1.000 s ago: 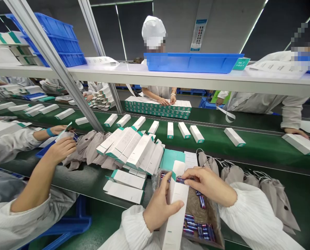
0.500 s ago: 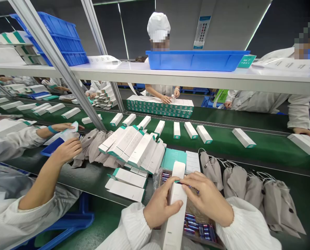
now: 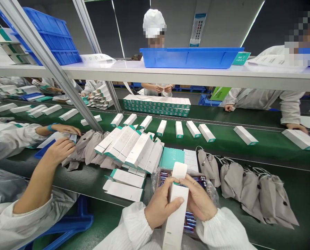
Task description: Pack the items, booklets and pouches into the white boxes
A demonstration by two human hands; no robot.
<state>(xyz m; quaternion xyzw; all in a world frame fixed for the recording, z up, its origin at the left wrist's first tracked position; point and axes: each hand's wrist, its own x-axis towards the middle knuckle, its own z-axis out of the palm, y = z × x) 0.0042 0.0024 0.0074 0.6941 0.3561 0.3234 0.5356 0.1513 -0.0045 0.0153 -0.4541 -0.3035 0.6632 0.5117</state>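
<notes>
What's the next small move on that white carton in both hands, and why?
Probably fold the end flap down and tuck it shut. The white carton stands upright between the left hand and right hand, its top flap raised and the right fingertips at the mouth. The tray of batteries sits just behind.

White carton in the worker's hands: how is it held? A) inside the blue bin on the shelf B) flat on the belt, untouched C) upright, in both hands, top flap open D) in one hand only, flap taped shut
C: the carton stands upright between the left hand and right hand, its top flap raised.
</notes>
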